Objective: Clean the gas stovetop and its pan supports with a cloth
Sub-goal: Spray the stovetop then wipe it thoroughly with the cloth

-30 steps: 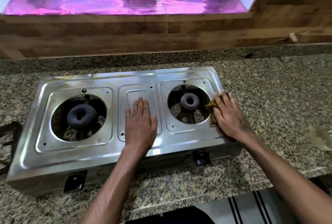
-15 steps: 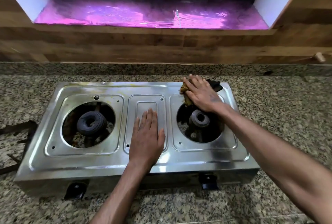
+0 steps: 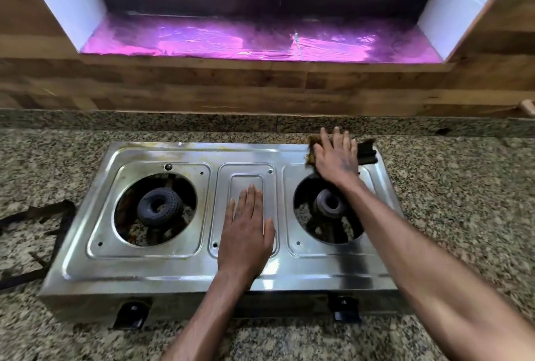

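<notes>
A two-burner stainless steel gas stovetop (image 3: pixel 179 268) sits on the granite counter, with no pan supports on it. My left hand (image 3: pixel 246 233) rests flat with straight fingers on the stove's centre panel. Flat on a brown and black cloth (image 3: pixel 366 150), my right hand (image 3: pixel 337 158) presses it against the stove's back right corner, behind the right burner (image 3: pixel 328 204). The left burner (image 3: pixel 159 207) sits uncovered in its round opening. Most of the cloth is hidden under my right hand.
A black pan support (image 3: pixel 40 221) lies on the granite counter (image 3: pixel 463 201) left of the stove. Two black knobs (image 3: pixel 131 313) stick out of the stove's front. A wood-panelled wall and a window sill lined with pink foil (image 3: pixel 246 45) rise behind.
My right hand slid the cloth from the front right of the right burner to the stove's back right corner. My left hand stayed flat on the centre panel. The camera tilted upward.
</notes>
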`<move>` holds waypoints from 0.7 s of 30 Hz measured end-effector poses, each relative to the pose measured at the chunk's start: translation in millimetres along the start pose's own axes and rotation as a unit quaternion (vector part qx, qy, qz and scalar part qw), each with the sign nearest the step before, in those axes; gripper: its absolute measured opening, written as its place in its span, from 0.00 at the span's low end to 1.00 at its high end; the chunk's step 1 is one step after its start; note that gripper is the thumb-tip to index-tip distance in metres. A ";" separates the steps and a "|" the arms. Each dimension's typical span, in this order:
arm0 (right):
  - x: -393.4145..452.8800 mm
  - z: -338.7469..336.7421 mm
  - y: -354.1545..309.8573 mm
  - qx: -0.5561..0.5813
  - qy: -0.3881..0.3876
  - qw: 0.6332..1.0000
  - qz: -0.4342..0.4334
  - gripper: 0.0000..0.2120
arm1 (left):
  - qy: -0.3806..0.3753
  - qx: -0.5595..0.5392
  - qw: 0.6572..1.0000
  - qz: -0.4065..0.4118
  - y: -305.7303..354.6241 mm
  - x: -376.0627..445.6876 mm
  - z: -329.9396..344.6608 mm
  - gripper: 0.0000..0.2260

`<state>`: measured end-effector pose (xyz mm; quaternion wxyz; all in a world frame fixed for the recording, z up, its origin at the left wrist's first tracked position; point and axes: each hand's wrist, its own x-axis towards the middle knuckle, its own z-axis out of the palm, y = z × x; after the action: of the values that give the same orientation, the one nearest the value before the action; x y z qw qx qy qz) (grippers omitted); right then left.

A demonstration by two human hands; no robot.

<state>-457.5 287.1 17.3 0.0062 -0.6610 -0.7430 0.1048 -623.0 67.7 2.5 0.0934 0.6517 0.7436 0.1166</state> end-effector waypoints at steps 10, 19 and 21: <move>0.7 -2.4 -2.4 0.000 -0.016 1.000 -0.013 0.27 | 0.000 -0.002 1.000 0.001 -0.8 0.2 0.1 0.29; -3.6 0.5 -7.5 -0.032 -0.037 0.991 -0.124 0.27 | 0.003 -0.001 1.000 0.004 -1.0 1.5 1.7 0.30; 6.4 -5.5 10.4 -0.026 -0.040 0.999 -0.022 0.27 | 0.003 -0.005 1.000 0.004 -0.6 0.3 1.6 0.29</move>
<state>-447.3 295.3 20.2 -0.0385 -0.6393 -0.7598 0.1116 -623.1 68.0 0.9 0.0939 0.6540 0.7406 0.1227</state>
